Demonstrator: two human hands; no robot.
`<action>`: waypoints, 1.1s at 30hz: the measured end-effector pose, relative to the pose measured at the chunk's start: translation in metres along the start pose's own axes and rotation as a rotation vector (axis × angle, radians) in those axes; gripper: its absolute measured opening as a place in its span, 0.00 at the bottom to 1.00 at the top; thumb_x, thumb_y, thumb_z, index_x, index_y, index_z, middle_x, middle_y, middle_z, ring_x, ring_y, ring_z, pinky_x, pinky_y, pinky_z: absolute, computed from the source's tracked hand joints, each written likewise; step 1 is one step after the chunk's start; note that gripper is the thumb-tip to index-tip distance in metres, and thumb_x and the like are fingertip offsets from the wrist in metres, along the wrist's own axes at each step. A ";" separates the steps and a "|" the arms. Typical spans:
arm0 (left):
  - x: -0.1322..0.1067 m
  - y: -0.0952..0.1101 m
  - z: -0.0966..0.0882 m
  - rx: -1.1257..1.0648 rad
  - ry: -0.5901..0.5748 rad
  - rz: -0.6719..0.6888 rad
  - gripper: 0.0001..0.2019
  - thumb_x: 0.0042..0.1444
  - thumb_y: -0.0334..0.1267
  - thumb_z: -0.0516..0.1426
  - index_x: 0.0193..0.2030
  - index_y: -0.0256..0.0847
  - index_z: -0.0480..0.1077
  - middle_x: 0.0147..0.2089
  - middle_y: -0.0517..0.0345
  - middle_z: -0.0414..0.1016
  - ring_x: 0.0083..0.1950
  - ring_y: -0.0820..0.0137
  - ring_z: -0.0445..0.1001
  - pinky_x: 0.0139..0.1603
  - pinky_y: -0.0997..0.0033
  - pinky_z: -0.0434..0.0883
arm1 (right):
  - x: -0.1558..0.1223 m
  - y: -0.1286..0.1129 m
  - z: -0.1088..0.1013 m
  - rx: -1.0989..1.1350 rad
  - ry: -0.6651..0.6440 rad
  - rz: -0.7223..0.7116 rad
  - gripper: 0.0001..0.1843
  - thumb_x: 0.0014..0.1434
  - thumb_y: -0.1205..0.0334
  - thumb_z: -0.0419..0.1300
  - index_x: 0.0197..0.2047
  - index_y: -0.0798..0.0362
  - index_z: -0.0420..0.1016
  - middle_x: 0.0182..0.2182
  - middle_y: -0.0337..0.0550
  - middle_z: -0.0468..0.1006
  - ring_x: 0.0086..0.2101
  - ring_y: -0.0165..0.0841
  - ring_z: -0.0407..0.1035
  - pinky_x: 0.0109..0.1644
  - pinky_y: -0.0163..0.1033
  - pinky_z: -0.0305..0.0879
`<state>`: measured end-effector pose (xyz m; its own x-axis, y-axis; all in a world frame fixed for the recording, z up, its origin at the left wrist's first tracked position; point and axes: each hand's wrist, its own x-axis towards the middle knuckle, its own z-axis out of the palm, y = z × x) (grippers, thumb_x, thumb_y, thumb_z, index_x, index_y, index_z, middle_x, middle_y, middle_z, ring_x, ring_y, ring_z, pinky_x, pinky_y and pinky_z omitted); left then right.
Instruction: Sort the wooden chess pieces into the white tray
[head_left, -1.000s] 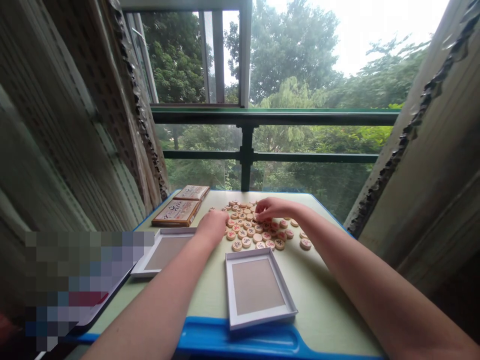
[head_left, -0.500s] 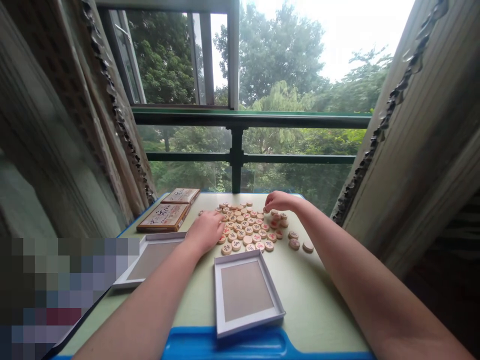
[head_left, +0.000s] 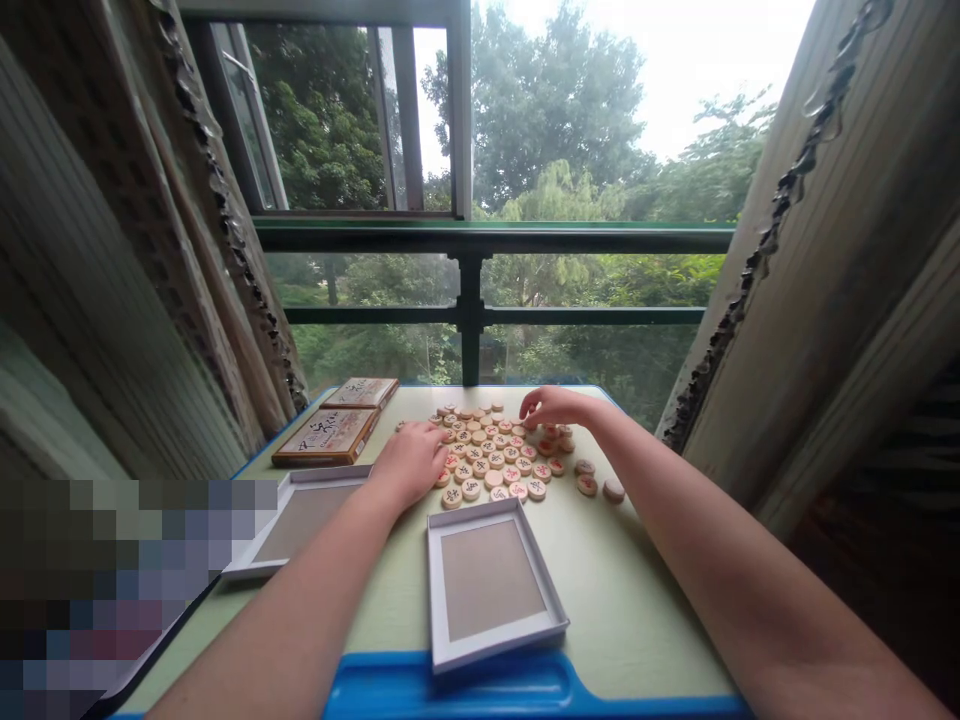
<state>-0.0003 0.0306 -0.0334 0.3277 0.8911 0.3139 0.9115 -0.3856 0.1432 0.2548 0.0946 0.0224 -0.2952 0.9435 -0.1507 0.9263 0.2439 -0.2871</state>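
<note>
Many round wooden Chinese chess pieces (head_left: 493, 479) with red or black characters lie face up, close together on the pale green table (head_left: 630, 600). My left hand (head_left: 411, 462) rests palm down at the left edge of the group, fingers stretched out against the nearest pieces. At the far right of the group is my right hand (head_left: 556, 406), its fingers curved downward and apart over the pieces. The fingertips reach a piece at the back; I cannot see a firm hold. Several pieces, including a loose chess piece (head_left: 613, 490), lie near my right forearm.
An open shallow box tray (head_left: 551, 627) stands in front of the pieces. Another box tray (head_left: 259, 570) is partly behind my left forearm. Two printed boxes (head_left: 326, 437) lie at the back left. A blue recessed edge (head_left: 457, 690) runs along the front; curtains and a railed window surround the table.
My right hand has shifted slightly left, and its fingers have spread from a pinch at a piece. My left hand stays in place. The view has turned slightly.
</note>
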 end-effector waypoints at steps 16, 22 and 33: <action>-0.001 0.001 -0.002 -0.008 0.013 0.003 0.16 0.58 0.39 0.47 0.44 0.39 0.75 0.47 0.51 0.75 0.52 0.61 0.68 0.55 0.62 0.65 | -0.013 -0.042 0.000 -0.262 -0.060 -0.022 0.17 0.47 0.60 0.63 0.43 0.49 0.79 0.36 0.41 0.80 0.31 0.32 0.70 0.29 0.31 0.58; -0.001 0.000 -0.001 -0.014 0.013 0.019 0.16 0.58 0.42 0.49 0.41 0.40 0.75 0.45 0.50 0.76 0.51 0.60 0.69 0.54 0.62 0.65 | -0.007 -0.041 0.004 -0.320 0.003 0.056 0.17 0.50 0.53 0.61 0.40 0.52 0.80 0.34 0.46 0.80 0.30 0.33 0.70 0.30 0.32 0.59; -0.002 0.002 -0.004 -0.006 0.001 0.003 0.16 0.57 0.42 0.49 0.42 0.41 0.75 0.45 0.51 0.76 0.51 0.61 0.69 0.54 0.63 0.65 | -0.005 -0.033 0.004 -0.263 -0.011 0.039 0.13 0.52 0.62 0.57 0.38 0.53 0.80 0.34 0.43 0.80 0.29 0.30 0.70 0.28 0.30 0.58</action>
<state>-0.0005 0.0271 -0.0300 0.3302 0.8896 0.3156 0.9089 -0.3899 0.1480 0.2246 0.0811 0.0290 -0.2590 0.9512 -0.1680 0.9657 0.2584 -0.0258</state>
